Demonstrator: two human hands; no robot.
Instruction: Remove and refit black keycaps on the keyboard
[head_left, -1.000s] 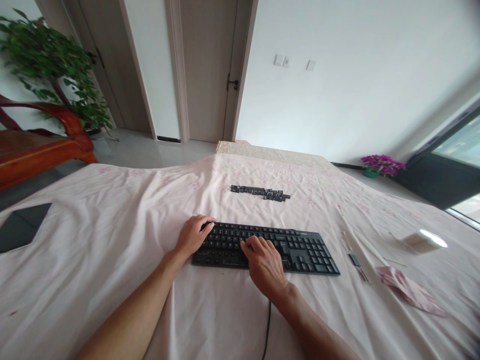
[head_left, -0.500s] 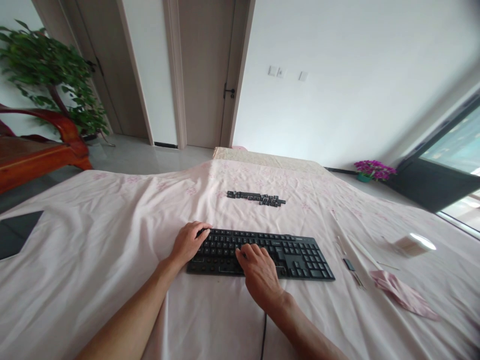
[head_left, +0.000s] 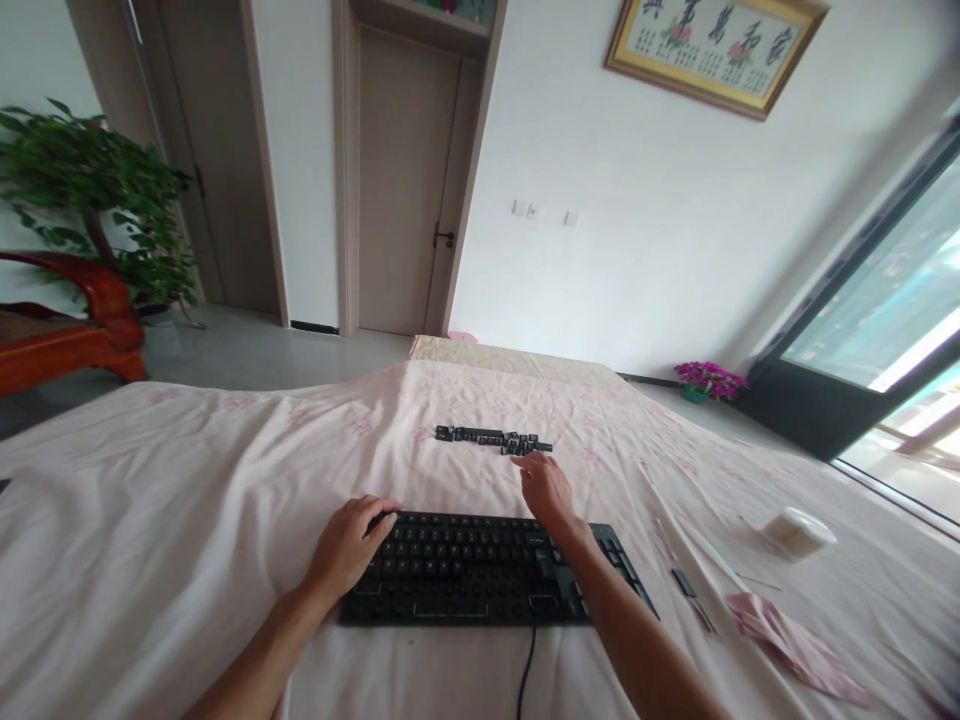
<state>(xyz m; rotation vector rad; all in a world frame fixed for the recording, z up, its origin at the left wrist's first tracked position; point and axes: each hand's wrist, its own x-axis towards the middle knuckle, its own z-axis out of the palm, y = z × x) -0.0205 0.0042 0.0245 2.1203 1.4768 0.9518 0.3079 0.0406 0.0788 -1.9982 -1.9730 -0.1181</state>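
Note:
A black computer keyboard (head_left: pixel 480 553) lies on the pink cloth, with some keycaps off its lower rows. My left hand (head_left: pixel 352 540) grips the upper left corner of the keyboard, thumb on top and fingers along the edge. Beyond the keyboard is a loose row of black keycaps (head_left: pixel 480 436), some in a small heap at its right end. My right hand (head_left: pixel 547 490) reaches over the keyboard to that heap, fingers stretched out at its near side. No keycap shows between the fingers.
On the right lie a pair of tweezers (head_left: pixel 705 615), a dark-handled tool (head_left: pixel 683 582), a pink cloth (head_left: pixel 795 645) and a white round container (head_left: pixel 799 533). A black cable (head_left: pixel 528 665) runs from the keyboard's near edge toward me.
My right hand has left the keyboard's lower keys and moved forward to the loose keycaps. My left hand stays on the corner. The camera view has tilted up.

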